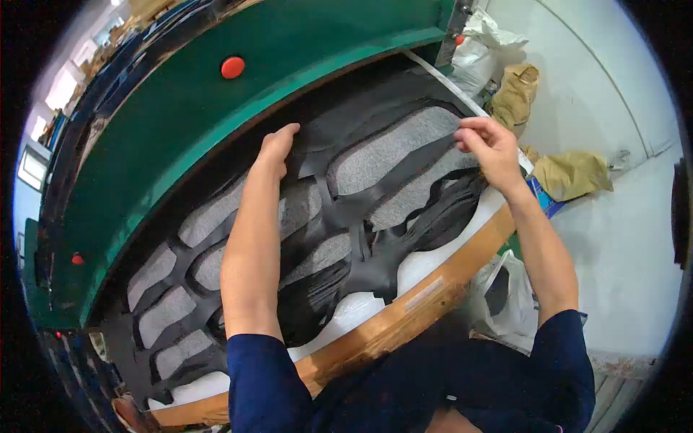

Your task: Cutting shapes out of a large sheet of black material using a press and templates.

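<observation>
A black sheet [336, 215] with large rounded cut-outs lies in layers over grey, felt-like material [404, 148], which shows through the holes. At the sheet's right end, my right hand [492, 150] is closed, its thumb and fingertips pinching the edge of a narrow black strip between cut-outs. My left hand [276, 150] reaches to the far side, over the dark sheet beside the green machine beam. One of its fingers is stretched out and the thumb is apart; the other fingers are mostly hidden. Loose black strips [451, 206] are bunched near the right front.
The green machine beam [180, 115] with a red button [232, 67] spans the far side. A brown wooden edge [404, 307] runs along my front, with white material [426, 268] behind it. Sacks [514, 94], a yellowish bag [574, 175] and a white plastic bag [509, 292] stand at the right.
</observation>
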Motion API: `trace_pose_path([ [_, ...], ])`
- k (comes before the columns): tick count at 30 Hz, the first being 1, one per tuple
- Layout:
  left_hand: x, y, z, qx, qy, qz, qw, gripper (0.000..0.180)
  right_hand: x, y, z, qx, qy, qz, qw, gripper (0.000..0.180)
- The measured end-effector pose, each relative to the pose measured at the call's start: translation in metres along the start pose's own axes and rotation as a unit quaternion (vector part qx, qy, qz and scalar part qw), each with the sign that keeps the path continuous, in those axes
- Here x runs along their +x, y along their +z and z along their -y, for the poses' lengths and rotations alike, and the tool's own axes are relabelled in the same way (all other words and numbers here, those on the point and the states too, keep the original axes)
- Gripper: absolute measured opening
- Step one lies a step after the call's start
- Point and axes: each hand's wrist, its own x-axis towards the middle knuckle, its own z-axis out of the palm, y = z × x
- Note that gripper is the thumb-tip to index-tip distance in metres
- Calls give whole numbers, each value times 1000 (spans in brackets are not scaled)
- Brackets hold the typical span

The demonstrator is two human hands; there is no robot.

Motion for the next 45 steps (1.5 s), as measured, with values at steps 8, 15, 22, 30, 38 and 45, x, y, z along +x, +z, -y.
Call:
trace_pose_path([
  [8,14,-6,11,-93,12,82,992,72,59,142,0,-126,-136,243,952,32],
  [15,-7,4,-4,-208,-14,112,971,35,89,196,-41,-228,-201,193,933,60],
  [22,-3,2,6,-317,70,90,942,34,103,205,-47,-299,-284,163,896,52],
  [30,-5,0,10,-368,49,148,916,47,122,226,-30,-445,-234,231,833,49],
  [38,-3,8,26,-292,76,89,949,38,134,211,-40,-454,-164,127,867,38],
  [45,2,10,57,-114,201,-143,962,41,148,145,-13,-278,-70,-12,958,44],
])
